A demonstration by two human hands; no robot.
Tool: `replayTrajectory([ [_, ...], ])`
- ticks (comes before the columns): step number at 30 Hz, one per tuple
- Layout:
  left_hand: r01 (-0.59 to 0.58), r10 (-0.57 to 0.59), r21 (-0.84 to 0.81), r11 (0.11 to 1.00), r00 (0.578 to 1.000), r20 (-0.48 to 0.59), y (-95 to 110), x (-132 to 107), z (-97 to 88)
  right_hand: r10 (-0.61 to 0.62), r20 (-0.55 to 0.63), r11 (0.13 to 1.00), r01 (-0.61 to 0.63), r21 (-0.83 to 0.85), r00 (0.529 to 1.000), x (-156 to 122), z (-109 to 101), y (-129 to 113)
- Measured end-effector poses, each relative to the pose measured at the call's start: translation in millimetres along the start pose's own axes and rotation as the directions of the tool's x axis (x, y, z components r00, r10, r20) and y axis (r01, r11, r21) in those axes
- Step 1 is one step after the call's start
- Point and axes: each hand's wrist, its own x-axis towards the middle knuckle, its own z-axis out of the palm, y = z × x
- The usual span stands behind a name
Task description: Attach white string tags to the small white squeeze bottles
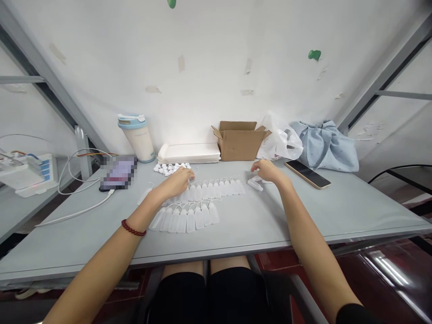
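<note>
My left hand is over the left part of the upper row of small, flat translucent plastic pieces, which have thin white loops at their tops. Its fingers are bent together near the piled small white caps; whatever they pinch is too small to make out. A second row of the same pieces lies closer to the table's front edge, fanned side by side. My right hand hovers with bent, parted fingers just above a few loose translucent pieces, with nothing visible in its grasp.
Along the wall stand a cream cup with a blue lid, a stack of white sheets, an open cardboard box, a white plastic bag and a blue cloth bundle. Phones flank the grey table, one cabled; another phone is right.
</note>
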Motion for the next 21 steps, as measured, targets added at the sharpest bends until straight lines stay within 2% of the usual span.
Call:
replayTrajectory([
  [2, 0.029, -0.029, 0.004, 1.0, 0.999, -0.043, 0, 0, -2.4, 0.022, 0.01, 1.0, -0.022, 0.002, 1.0, -2, -3, 3],
  [5, 0.053, -0.056, -0.024, 0.998, 0.983, -0.177, 3, 0, -6.6, 0.06, 0.027, 0.998, -0.061, 0.011, 0.998, -5, -6, 6],
  [8, 0.051, -0.079, -0.091, 0.995, 0.937, -0.34, 10, 1, -11.1, 0.084, 0.052, 0.996, -0.086, 0.024, 0.995, -5, -6, 7],
  [11, 0.063, -0.16, -0.231, 0.971, 0.888, -0.432, 19, 1, -15.1, 0.081, 0.068, 0.996, -0.084, 0.038, 0.994, -4, -4, 5],
  [13, 0.093, -0.269, -0.398, 0.912, 0.869, -0.415, 25, 1, -17.2, 0.064, 0.066, 0.997, -0.067, 0.045, 0.996, -3, -2, 4],
  [16, 0.145, -0.415, -0.666, 0.732, 0.87, -0.267, 34, -1, -19.6, -0.001, 0.009, 0.998, 0.0, 0.055, 1.0, -1, 0, 3],
  [19, 0.133, -0.44, -0.815, 0.564, 0.884, -0.161, 42, -2, -21.0, -0.069, -0.147, 0.988, 0.088, 0.125, 0.987, 0, 3, -5],
  [21, 0.113, -0.442, -0.878, 0.465, 0.889, -0.12, 47, -2, -21.1, -0.102, -0.264, 0.951, 0.172, 0.258, 0.959, -1, 6, -19],
])
